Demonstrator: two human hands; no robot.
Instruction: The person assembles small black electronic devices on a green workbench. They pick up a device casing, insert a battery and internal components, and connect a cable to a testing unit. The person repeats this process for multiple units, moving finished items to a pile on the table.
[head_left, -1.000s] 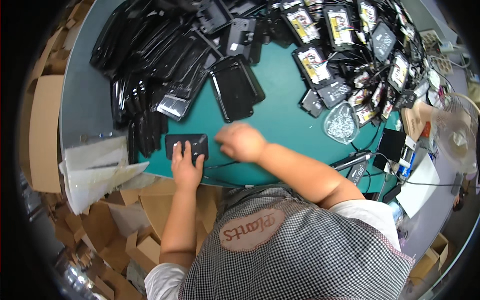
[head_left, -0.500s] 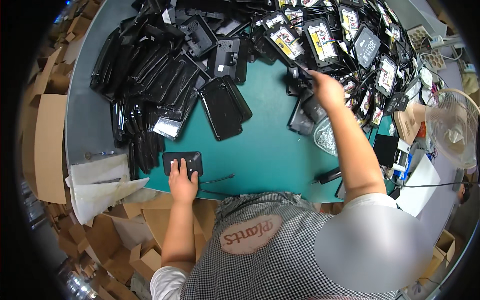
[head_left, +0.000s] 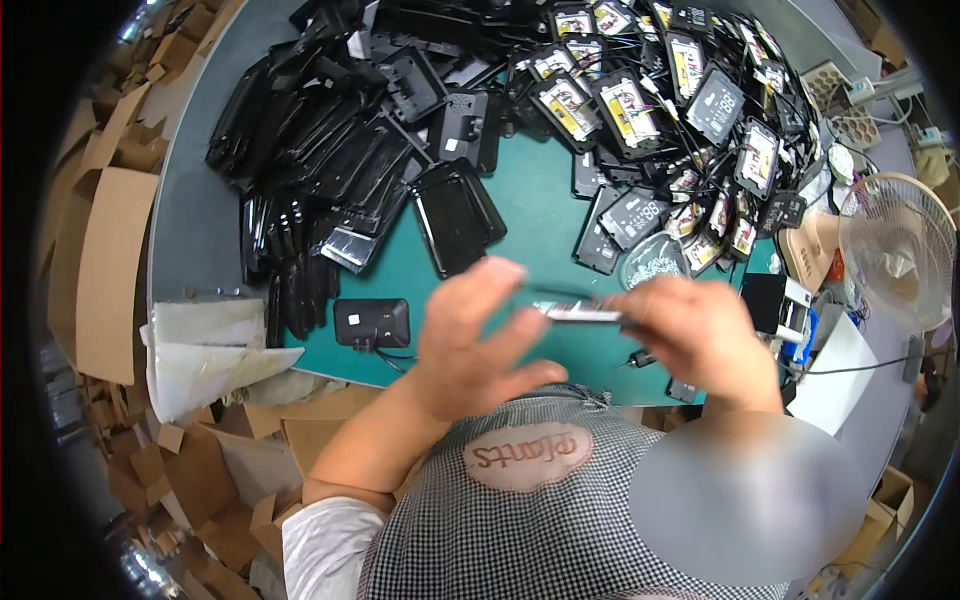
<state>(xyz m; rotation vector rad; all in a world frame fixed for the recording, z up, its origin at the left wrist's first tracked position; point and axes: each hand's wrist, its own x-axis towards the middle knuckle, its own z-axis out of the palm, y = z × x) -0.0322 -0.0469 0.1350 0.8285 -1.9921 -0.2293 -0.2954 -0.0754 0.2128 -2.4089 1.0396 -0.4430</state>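
A flat dark display module (head_left: 577, 312), blurred and tipped nearly edge-on, is pinched in my right hand (head_left: 695, 330) above the front of the table. My left hand (head_left: 465, 350) hovers by its other end, fingers spread and nothing visible in them. On the mat to the left lies a small black device (head_left: 372, 323) with a white square on it and a cable running off its lower edge. Several display modules (head_left: 632, 112) with white and yellow backs and wires are heaped at the far right.
Stacked black plastic casings (head_left: 300, 150) fill the left and far left, two of them (head_left: 455, 218) nearer the middle. A clear bowl of screws (head_left: 655, 262) stands right of centre. An electric screwdriver (head_left: 640, 358) lies near the front edge; a fan (head_left: 895, 250) is at the right.
My right hand has come back from the far heap with a display module. My left hand has left the small black device and risen toward the middle, its fingers now spread.
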